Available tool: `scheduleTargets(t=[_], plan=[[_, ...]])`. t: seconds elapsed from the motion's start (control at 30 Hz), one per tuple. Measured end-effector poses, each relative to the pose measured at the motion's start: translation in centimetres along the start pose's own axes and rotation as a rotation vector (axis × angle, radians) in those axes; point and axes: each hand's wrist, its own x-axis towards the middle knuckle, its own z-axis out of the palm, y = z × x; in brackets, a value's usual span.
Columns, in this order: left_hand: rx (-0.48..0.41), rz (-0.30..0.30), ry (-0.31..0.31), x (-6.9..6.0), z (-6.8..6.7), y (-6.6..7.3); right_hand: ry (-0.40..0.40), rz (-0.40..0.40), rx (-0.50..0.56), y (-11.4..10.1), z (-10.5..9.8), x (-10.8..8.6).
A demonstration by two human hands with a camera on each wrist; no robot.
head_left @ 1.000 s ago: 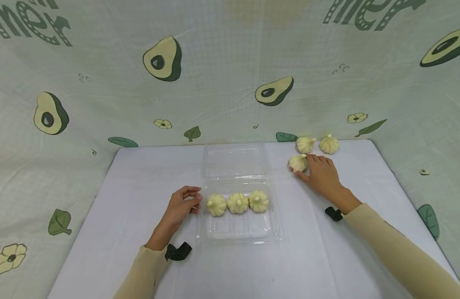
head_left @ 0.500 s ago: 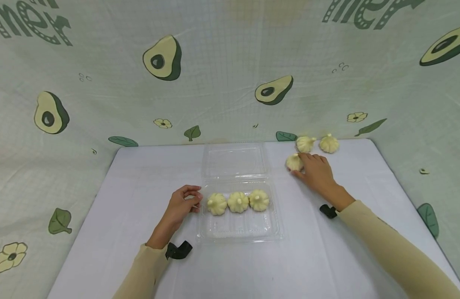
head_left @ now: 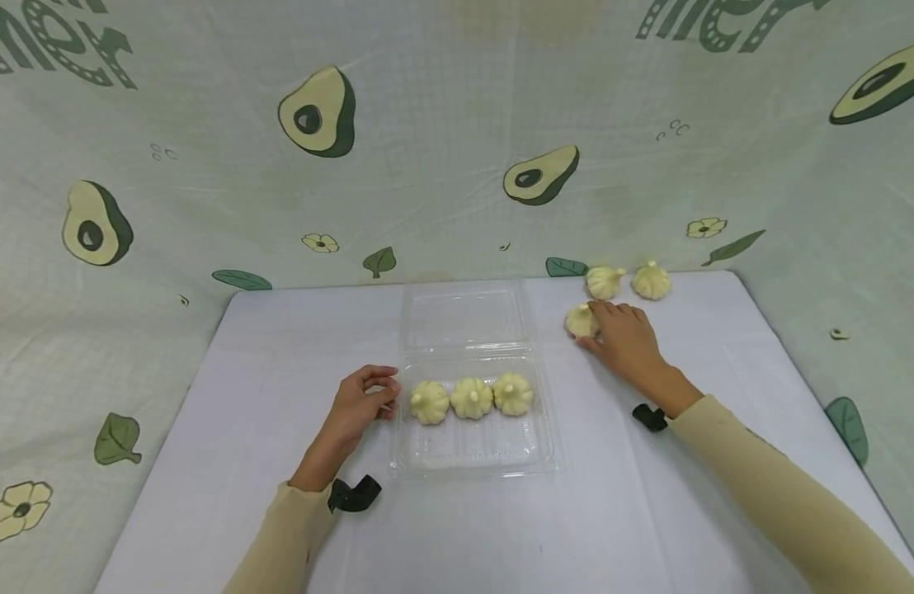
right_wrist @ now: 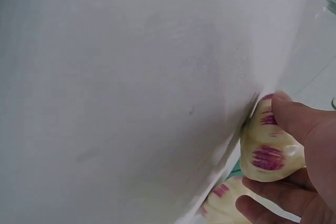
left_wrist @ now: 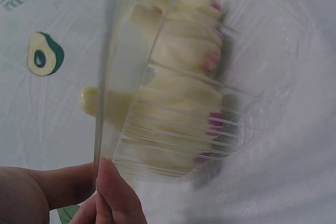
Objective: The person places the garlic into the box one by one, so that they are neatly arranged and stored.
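Note:
My left hand (head_left: 359,406) pinches the left rim of a clear plastic clamshell box (head_left: 472,462), thumb and fingertips on its edge in the left wrist view. Across the box's base sit three pale garlic bulbs (head_left: 471,399) in a row, stems up; through the clear wall they show purple marks (left_wrist: 214,123). At the back right, my right hand (head_left: 626,340) holds another garlic bulb (head_left: 580,322) between thumb and fingers. Up close this bulb (right_wrist: 266,150) has purple streaks and seems to touch or hover just over the cloth; I cannot tell which.
Two more garlic bulbs, one (head_left: 604,282) and another (head_left: 652,281), lie at the table's back edge behind my right hand. The box's open lid (head_left: 464,318) lies flat toward the back. A white cloth covers the table (head_left: 279,346); a printed curtain (head_left: 427,124) hangs behind.
My right hand has shifted slightly left with the garlic bulb, away from the two bulbs behind it. The left hand and the box have stayed in place.

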Motion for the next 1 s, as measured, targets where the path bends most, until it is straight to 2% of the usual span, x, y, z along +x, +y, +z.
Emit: scheduleTargets(t=[0.17, 0.4, 0.67, 1.0], plan=[[-0.002, -0.003, -0.003, 0.0, 0.0, 0.0, 0.007, 0.001, 0.009, -0.4, -0.7, -0.7], [-0.006, -0.003, -0.009, 0.1, 0.0, 0.0, 0.111, -0.058, 0.036, -1.6, -2.3, -1.8], [-0.018, -0.008, -0.013, 0.0, 0.0, 0.1, 0.142, -0.107, 0.094, -4.7, -4.8, -3.0], [-0.022, -0.013, -0.008, 0.1, -0.1, -0.1, 0.173, -0.243, 0.134, -8.4, -6.4, -4.8]])
